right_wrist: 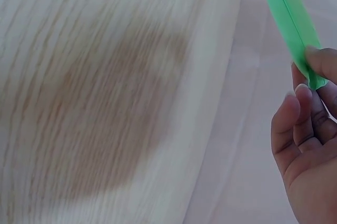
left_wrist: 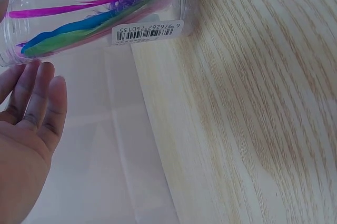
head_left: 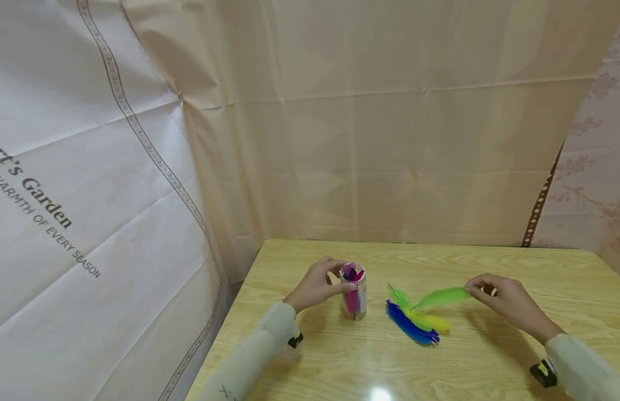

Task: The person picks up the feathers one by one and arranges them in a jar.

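Note:
My left hand (head_left: pixel 316 284) grips a clear plastic jar (head_left: pixel 362 303) near its top, thumb on the near side. The jar stands on the table. Inside it are several feathers; magenta, blue and green ones (left_wrist: pixel 63 39) show through the wall in the left wrist view, next to a barcode label (left_wrist: pixel 150 32). My right hand (head_left: pixel 512 303) pinches a bright green feather (head_left: pixel 442 297) by one end between thumb and fingers, the other end pointing left over a small pile. In that pile lie a blue feather (head_left: pixel 410 325), a yellow feather (head_left: pixel 437 322) and another green feather (head_left: pixel 399 297).
The light wooden table (head_left: pixel 310 367) carries the jar and the feather pile, which lies just right of the jar. A beige cloth (head_left: pixel 390 139) hangs behind the table, and a white printed cloth (head_left: pixel 114 223) hangs along the left side.

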`<state>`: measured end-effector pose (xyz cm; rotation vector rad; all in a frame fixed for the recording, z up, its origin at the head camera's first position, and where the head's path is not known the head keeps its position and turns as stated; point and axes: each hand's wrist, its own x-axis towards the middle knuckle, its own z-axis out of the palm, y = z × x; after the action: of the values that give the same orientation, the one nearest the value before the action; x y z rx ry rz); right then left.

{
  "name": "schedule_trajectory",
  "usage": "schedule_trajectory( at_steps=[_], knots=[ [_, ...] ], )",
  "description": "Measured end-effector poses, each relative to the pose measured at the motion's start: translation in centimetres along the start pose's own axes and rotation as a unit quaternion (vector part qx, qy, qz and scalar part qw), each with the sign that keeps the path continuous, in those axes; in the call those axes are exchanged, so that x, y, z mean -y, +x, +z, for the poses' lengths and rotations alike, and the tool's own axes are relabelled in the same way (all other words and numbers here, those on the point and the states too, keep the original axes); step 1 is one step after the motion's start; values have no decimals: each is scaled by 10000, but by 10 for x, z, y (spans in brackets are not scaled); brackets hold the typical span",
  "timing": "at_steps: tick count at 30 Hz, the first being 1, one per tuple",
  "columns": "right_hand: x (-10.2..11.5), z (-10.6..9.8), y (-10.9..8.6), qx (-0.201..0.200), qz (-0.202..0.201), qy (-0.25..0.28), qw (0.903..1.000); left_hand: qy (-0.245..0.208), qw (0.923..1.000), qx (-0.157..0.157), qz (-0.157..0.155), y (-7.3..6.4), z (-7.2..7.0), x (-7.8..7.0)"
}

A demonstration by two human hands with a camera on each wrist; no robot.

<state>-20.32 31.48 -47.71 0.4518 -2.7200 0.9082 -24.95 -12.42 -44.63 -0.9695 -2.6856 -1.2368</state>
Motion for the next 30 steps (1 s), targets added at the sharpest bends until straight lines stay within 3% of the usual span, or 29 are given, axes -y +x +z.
schedule_trajectory(
  at_steps=[15,30],
  knots=[
    [8,0,6,-121,-230,-25,9997,-31,10000,-5,44,0,0,1],
    [18,3,17,-109,-188,11,9998,-133,9998,-13,133,1,1,0]
  ],
)
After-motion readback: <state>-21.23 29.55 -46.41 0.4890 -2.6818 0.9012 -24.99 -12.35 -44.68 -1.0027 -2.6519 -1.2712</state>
